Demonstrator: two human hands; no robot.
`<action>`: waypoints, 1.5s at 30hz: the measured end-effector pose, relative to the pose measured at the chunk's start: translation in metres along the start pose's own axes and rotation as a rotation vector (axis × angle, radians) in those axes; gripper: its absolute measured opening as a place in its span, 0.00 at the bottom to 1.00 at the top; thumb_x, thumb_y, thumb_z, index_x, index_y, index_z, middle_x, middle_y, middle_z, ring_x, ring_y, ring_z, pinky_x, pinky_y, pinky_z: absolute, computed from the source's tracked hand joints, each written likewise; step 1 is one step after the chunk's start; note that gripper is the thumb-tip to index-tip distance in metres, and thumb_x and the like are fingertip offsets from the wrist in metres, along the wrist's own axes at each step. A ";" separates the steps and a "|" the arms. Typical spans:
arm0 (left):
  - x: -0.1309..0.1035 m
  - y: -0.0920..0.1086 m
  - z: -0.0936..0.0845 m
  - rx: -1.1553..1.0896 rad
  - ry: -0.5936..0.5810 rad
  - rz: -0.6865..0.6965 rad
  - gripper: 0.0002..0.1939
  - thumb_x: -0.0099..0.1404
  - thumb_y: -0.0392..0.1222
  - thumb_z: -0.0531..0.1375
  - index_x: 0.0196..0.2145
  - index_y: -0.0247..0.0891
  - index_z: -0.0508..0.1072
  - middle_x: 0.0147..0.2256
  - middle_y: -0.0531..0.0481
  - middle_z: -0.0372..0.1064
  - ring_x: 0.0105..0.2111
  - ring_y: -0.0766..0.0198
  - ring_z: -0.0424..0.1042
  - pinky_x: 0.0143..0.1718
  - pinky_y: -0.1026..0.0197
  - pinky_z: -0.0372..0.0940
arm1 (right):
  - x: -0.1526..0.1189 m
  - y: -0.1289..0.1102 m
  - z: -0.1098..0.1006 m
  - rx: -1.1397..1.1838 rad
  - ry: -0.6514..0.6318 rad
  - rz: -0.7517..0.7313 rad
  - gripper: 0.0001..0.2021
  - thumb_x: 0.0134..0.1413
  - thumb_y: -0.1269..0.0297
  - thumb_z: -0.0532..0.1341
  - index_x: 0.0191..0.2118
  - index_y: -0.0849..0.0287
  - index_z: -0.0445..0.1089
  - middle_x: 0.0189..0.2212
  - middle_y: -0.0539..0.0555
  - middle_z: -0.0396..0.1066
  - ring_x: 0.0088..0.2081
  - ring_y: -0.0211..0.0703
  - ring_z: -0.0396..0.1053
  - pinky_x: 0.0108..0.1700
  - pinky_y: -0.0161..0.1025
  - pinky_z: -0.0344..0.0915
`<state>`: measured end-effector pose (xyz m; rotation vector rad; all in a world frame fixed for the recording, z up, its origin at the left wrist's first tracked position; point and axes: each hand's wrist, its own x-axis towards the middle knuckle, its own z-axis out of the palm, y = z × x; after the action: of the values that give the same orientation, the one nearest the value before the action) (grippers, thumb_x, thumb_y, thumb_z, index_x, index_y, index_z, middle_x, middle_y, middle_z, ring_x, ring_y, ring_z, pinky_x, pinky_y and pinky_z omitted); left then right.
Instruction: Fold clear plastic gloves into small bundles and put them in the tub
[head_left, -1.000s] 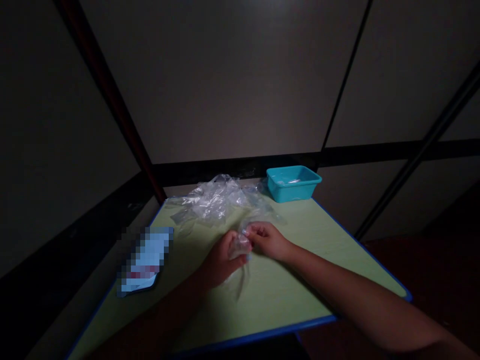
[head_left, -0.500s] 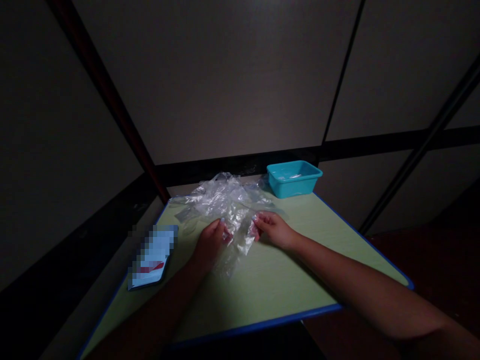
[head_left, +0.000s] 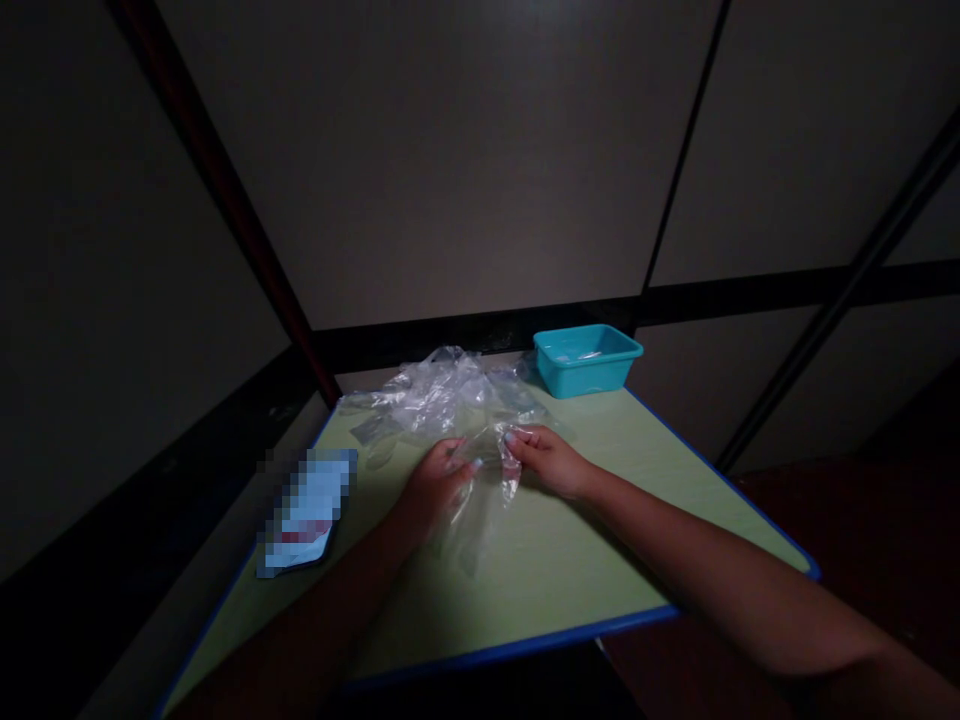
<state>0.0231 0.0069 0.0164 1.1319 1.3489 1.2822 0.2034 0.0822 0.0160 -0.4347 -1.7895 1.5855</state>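
We see two bare hands over the middle of a pale green table (head_left: 592,560). The left hand (head_left: 439,480) grips a thin, clear plastic piece (head_left: 469,515) between thumb and curled fingers. The right hand (head_left: 544,457), just beside it to the right, pinches the same piece between thumb and fingers. The plastic spans the small gap between the hands, and its loose part hangs toward the near side; it is so see-through and blurred that we cannot tell its full outline.

Just beyond the hands, at the far left of the table, we find a loose, crumpled pile of clear plastic (head_left: 442,395). It catches the light in white glints, and its thin edges spread out to the right, near the tub.

At the far right corner, we see an upright, open turquoise tub (head_left: 589,378), rectangular with a rolled rim. Something shiny lies inside, too small for us to make out.

To the left of the left hand, near the table's left edge, a phone (head_left: 309,510) lies face up, its screen lit pale blue with a red patch. The screen is masked by coarse blocks, so we cannot read any writing on it.

A blue edging (head_left: 555,640) trims the table. Behind it, we see grey wall panels (head_left: 480,180) crossed by a black band (head_left: 420,338), with a dark red upright strip (head_left: 217,190) on the left. To the right lies a dim, dark red floor (head_left: 862,530).
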 end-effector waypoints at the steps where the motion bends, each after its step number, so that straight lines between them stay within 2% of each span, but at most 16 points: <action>1: 0.000 0.000 -0.001 0.008 0.006 -0.005 0.22 0.49 0.53 0.65 0.37 0.35 0.70 0.23 0.56 0.65 0.17 0.72 0.61 0.14 0.70 0.53 | 0.000 0.001 0.001 0.010 -0.004 0.005 0.24 0.51 0.42 0.58 0.23 0.61 0.64 0.19 0.48 0.64 0.21 0.34 0.60 0.28 0.35 0.57; 5: 0.003 0.002 -0.009 -0.100 0.096 -0.029 0.21 0.54 0.56 0.61 0.30 0.33 0.73 0.20 0.53 0.66 0.16 0.71 0.61 0.16 0.69 0.56 | 0.001 0.007 0.000 0.026 0.055 0.037 0.25 0.50 0.41 0.59 0.22 0.61 0.64 0.18 0.48 0.64 0.20 0.34 0.60 0.26 0.35 0.58; 9: 0.008 0.010 -0.014 -0.401 0.086 -0.162 0.17 0.61 0.52 0.57 0.32 0.34 0.72 0.29 0.46 0.74 0.26 0.62 0.73 0.30 0.61 0.68 | 0.002 0.004 -0.002 0.064 0.307 0.056 0.22 0.48 0.41 0.61 0.26 0.59 0.64 0.20 0.48 0.65 0.22 0.36 0.63 0.24 0.34 0.61; 11: 0.007 0.015 -0.014 -0.508 -0.010 -0.200 0.18 0.64 0.53 0.53 0.35 0.35 0.72 0.38 0.42 0.75 0.37 0.57 0.75 0.39 0.56 0.69 | 0.003 -0.001 -0.001 0.143 0.423 0.103 0.18 0.49 0.44 0.61 0.32 0.56 0.65 0.24 0.49 0.67 0.27 0.38 0.66 0.26 0.35 0.65; 13: 0.004 0.019 -0.012 -0.573 -0.149 -0.204 0.19 0.66 0.54 0.50 0.42 0.37 0.71 0.49 0.43 0.71 0.47 0.55 0.72 0.46 0.55 0.67 | 0.002 -0.007 0.001 0.214 0.466 0.190 0.17 0.50 0.48 0.62 0.41 0.54 0.65 0.30 0.50 0.69 0.31 0.41 0.69 0.27 0.36 0.68; 16: -0.002 0.019 -0.007 -0.637 -0.349 -0.228 0.22 0.67 0.55 0.50 0.55 0.47 0.63 0.57 0.48 0.63 0.53 0.55 0.67 0.50 0.53 0.63 | 0.000 -0.012 0.008 0.239 0.426 0.292 0.33 0.45 0.57 0.68 0.57 0.49 0.55 0.38 0.52 0.70 0.33 0.41 0.71 0.26 0.36 0.67; 18: -0.006 0.017 -0.005 -0.640 -0.432 -0.252 0.28 0.65 0.56 0.53 0.61 0.55 0.52 0.58 0.50 0.62 0.53 0.55 0.67 0.50 0.52 0.62 | -0.002 -0.011 0.013 0.236 0.348 0.300 0.43 0.41 0.60 0.70 0.61 0.47 0.48 0.40 0.51 0.71 0.31 0.39 0.70 0.25 0.33 0.64; 19: -0.007 0.015 -0.004 -0.638 -0.469 -0.259 0.32 0.64 0.57 0.55 0.62 0.58 0.48 0.58 0.51 0.61 0.53 0.55 0.67 0.49 0.53 0.62 | -0.002 -0.009 0.015 0.237 0.294 0.287 0.43 0.40 0.60 0.70 0.61 0.47 0.49 0.39 0.50 0.71 0.29 0.37 0.70 0.24 0.32 0.62; 21: -0.009 0.012 -0.004 -0.641 -0.525 -0.250 0.37 0.61 0.56 0.58 0.63 0.60 0.44 0.60 0.52 0.58 0.54 0.54 0.66 0.48 0.54 0.63 | -0.003 -0.004 0.017 0.232 0.176 0.248 0.34 0.40 0.54 0.70 0.55 0.51 0.60 0.34 0.49 0.71 0.27 0.35 0.67 0.24 0.31 0.60; 23: -0.010 0.012 -0.005 -0.652 -0.551 -0.221 0.36 0.60 0.55 0.60 0.62 0.58 0.49 0.62 0.53 0.55 0.57 0.53 0.62 0.46 0.55 0.65 | -0.002 0.002 0.016 0.196 0.121 0.208 0.24 0.42 0.47 0.67 0.42 0.58 0.69 0.27 0.48 0.70 0.23 0.34 0.63 0.24 0.31 0.57; 25: -0.011 0.013 -0.005 -0.646 -0.554 -0.188 0.30 0.61 0.55 0.58 0.60 0.54 0.57 0.64 0.54 0.51 0.60 0.52 0.56 0.47 0.55 0.66 | 0.000 0.006 0.013 0.144 0.157 0.177 0.23 0.43 0.43 0.64 0.30 0.61 0.70 0.20 0.47 0.66 0.20 0.32 0.59 0.22 0.30 0.53; 27: -0.011 0.016 -0.006 -0.623 -0.553 -0.160 0.26 0.62 0.55 0.57 0.57 0.53 0.62 0.64 0.55 0.49 0.62 0.52 0.52 0.48 0.54 0.66 | 0.002 0.007 0.009 0.126 0.245 0.156 0.24 0.42 0.41 0.64 0.25 0.61 0.68 0.17 0.46 0.64 0.19 0.32 0.56 0.22 0.31 0.51; 33: -0.012 0.020 -0.004 -0.554 -0.422 -0.129 0.24 0.62 0.55 0.57 0.55 0.54 0.65 0.61 0.55 0.56 0.61 0.52 0.54 0.49 0.50 0.67 | 0.005 0.001 -0.002 0.109 0.484 0.197 0.21 0.43 0.44 0.63 0.30 0.61 0.70 0.19 0.48 0.66 0.18 0.33 0.58 0.22 0.33 0.54; 37: -0.011 0.016 -0.005 -0.555 -0.444 -0.100 0.23 0.64 0.54 0.55 0.56 0.52 0.64 0.62 0.54 0.54 0.63 0.56 0.50 0.52 0.53 0.63 | 0.004 0.002 -0.002 0.048 0.348 0.159 0.14 0.45 0.54 0.64 0.32 0.61 0.70 0.24 0.49 0.69 0.23 0.35 0.63 0.28 0.33 0.58; 40: -0.010 0.014 -0.006 -0.555 -0.485 -0.098 0.23 0.65 0.53 0.53 0.56 0.46 0.66 0.62 0.52 0.54 0.64 0.56 0.46 0.56 0.52 0.59 | 0.003 0.004 0.001 -0.196 0.237 0.070 0.06 0.48 0.64 0.61 0.31 0.61 0.71 0.25 0.49 0.71 0.27 0.37 0.65 0.33 0.35 0.60; 45: -0.011 0.014 -0.009 -0.529 -0.539 -0.103 0.24 0.66 0.54 0.50 0.55 0.43 0.67 0.63 0.50 0.51 0.65 0.54 0.41 0.58 0.49 0.55 | 0.000 0.004 -0.003 -0.601 0.278 -0.001 0.13 0.48 0.75 0.54 0.39 0.61 0.71 0.30 0.52 0.73 0.31 0.40 0.67 0.35 0.36 0.61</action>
<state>0.0160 -0.0051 0.0312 0.9228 0.6103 1.0646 0.2042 0.0852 0.0121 -0.8822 -2.0124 0.9006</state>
